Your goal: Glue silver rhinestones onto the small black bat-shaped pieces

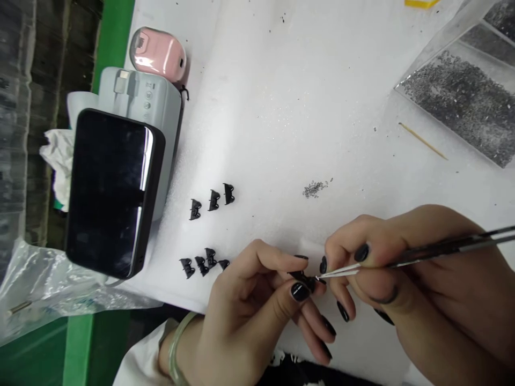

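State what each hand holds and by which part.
The left hand pinches a small black clip by its sides. The right hand grips tweezers near the tips, touching the clip.

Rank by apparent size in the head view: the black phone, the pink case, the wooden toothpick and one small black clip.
1. Black phone
2. Pink case
3. Wooden toothpick, long but very thin
4. Small black clip

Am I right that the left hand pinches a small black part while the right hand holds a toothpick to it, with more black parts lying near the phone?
Not quite. In the head view the right hand holds metal tweezers, not a toothpick; the toothpick lies untouched on the table. The left hand does pinch a small black part, and more black parts lie near the phone.
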A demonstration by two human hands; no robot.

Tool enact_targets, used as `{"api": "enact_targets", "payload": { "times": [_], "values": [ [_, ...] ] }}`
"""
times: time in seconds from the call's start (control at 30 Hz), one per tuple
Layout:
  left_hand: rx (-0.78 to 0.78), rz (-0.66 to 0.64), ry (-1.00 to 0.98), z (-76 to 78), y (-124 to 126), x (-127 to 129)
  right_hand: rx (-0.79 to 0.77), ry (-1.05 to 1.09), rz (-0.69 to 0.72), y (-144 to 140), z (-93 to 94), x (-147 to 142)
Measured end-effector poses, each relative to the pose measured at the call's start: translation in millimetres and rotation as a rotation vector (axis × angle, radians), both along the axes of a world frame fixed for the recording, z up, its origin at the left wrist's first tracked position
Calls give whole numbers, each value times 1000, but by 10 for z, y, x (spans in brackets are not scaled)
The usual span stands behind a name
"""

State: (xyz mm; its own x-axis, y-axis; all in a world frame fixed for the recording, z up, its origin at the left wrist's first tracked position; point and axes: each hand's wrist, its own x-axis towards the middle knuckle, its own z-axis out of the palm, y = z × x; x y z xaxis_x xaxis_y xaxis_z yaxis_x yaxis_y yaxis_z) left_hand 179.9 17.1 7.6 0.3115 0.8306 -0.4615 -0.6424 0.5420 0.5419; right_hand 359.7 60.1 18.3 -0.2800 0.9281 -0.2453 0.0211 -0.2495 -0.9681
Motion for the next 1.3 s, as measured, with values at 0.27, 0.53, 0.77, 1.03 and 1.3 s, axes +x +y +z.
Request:
{"api": "enact_targets", "payload": {
  "times": [0.27,0.53,0.77,1.03,1.3],
  "values": [
    [63,-1,-29,-47,-14,-6,69,-60,46,-28,-31,45],
    [23,-32,-6,-25,-1,-34,38,2,56,22,-58,33],
    [24,-32,-1,-34,21,-27,24,30,87,50,-43,24],
    [33,-30,64,-15,-15,-13,94,-30,131,24,-68,69],
    [80,-12,93,-49,15,0,62,15,80,56,-47,58]
  ]
}}
